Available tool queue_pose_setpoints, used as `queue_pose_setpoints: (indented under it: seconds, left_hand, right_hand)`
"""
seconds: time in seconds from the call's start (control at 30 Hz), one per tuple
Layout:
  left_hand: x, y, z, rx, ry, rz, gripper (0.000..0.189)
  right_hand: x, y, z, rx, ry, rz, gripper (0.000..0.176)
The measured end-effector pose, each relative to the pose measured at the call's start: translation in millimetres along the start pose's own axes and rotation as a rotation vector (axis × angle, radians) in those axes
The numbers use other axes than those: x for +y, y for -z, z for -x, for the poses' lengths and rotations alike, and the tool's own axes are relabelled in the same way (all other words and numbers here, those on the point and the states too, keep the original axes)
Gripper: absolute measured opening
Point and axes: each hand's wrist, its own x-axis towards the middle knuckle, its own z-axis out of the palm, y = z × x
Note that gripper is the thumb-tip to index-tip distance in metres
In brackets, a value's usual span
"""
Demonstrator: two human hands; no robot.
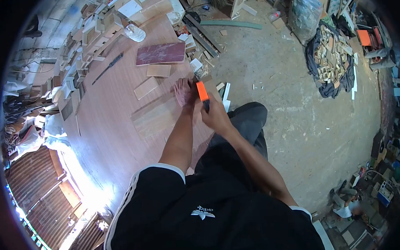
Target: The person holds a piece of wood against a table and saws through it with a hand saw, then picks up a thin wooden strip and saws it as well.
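My right hand [216, 116] grips an orange-handled tool [202, 91], held upright over the edge of a large wooden work surface [112, 132]. My left hand [184, 91] presses flat, fingers spread, on a pale wooden board [158, 116] that lies at the near edge of the surface. The tool's orange part stands just right of my left hand, close to the board's right end. The tool's lower end is hidden by my right hand.
More boards lie on the surface: a dark red panel [161, 53], two small pale pieces [158, 70], a dark hand saw [108, 67]. Wood offcuts pile up along the left side [80, 45]. A cloth heaped with wood blocks [332, 58] sits on the concrete floor at the right.
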Motion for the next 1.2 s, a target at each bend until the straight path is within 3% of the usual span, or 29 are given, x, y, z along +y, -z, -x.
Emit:
queue_pose_setpoints:
  seconds: [0.1,0.17,0.27,0.3,0.4,0.57,0.63,0.7,0.73,0.8,0.97,1.13,1.2]
  left_hand:
    - [-4.9,-8.5,2.8,0.073,0.028,-0.072,0.012]
    - [-12.3,-20.6,-1.8,0.099,-0.001,-0.096,0.012]
    - [-16.8,-21.2,3.8,0.075,-0.022,-0.135,0.012]
    - [-16.5,-21.3,5.0,0.057,-0.012,-0.142,0.012]
    - [-1.7,-5.8,1.3,0.045,0.013,-0.074,0.012]
    - [-3.1,-5.8,9.4,0.035,0.032,-0.07,0.012]
    - [-6.6,-13.1,1.3,0.067,0.052,-0.112,0.011]
    - [-14.3,-14.7,8.3,0.078,0.018,-0.122,0.012]
    - [-15.9,-20.4,3.6,0.12,-0.019,-0.127,0.012]
    - [-18.3,-21.2,5.1,0.092,-0.016,-0.127,0.012]
    - [-12.1,-16.3,2.5,0.079,-0.018,-0.107,0.012]
    - [-8.3,-11.4,3.3,0.088,0.015,-0.078,0.012]
    - [-15.0,-21.0,2.4,0.1,0.002,-0.116,0.012]
  right_hand:
    - [-40.9,29.1,48.5,-0.096,-0.109,-0.03,0.038]
    - [-63.8,43.5,76.8,-0.047,-0.052,-0.07,0.04]
    - [-69.5,50.5,79.4,-0.059,-0.078,-0.085,0.034]
    - [-49.3,39.7,68.4,-0.062,-0.134,-0.041,0.03]
    - [11.2,-5.7,3.3,0.008,0.032,-0.004,0.03]
    - [9.4,-0.7,8.1,0.05,0.098,-0.041,0.03]
    - [-41.8,32.5,49.0,-0.083,-0.052,-0.061,0.029]
    - [-69.3,51.8,88.8,-0.027,-0.029,-0.113,0.029]
    - [-86.1,65.0,105.7,-0.109,-0.167,-0.124,0.029]
    - [-91.0,69.9,116.5,-0.144,-0.235,-0.155,0.031]
    - [20.5,3.4,35.2,-0.05,-0.013,-0.074,0.036]
    - [4.7,1.1,23.5,0.032,0.073,-0.031,0.034]
    - [-32.7,28.7,51.9,-0.094,-0.08,-0.04,0.032]
